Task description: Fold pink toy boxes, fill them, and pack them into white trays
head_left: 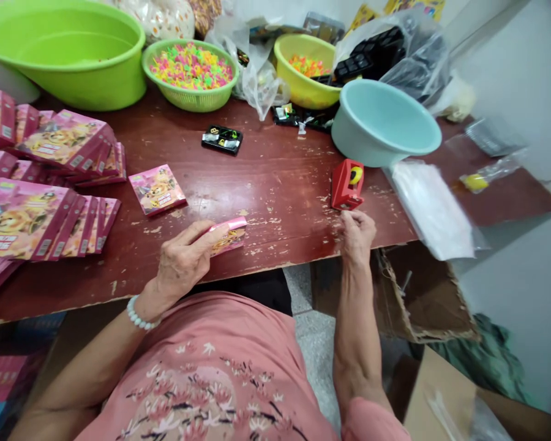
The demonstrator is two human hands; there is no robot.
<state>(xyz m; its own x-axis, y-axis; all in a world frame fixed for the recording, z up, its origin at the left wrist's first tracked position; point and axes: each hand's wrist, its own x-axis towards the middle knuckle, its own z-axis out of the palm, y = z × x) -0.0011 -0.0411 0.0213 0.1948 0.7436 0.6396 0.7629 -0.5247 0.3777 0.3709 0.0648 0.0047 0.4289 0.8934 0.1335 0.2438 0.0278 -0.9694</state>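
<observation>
My left hand [186, 257] grips a small pink printed box [228, 235] near the front edge of the worn red-brown table [266, 177]. My right hand [357, 236] is closed in a pinch just below a red tape dispenser [348, 184]; what it pinches is too small to name. Another pink box [157, 189] lies flat left of centre. Stacks of the same pink boxes [50, 177] fill the left side.
At the back stand a large green basin [68, 52], a green basket of coloured bits [190, 73], a yellow bowl [305, 70] and a pale blue bowl [381, 122]. A black tray [221, 139], plastic bags [434, 208] and a cardboard box [422, 300] are nearby.
</observation>
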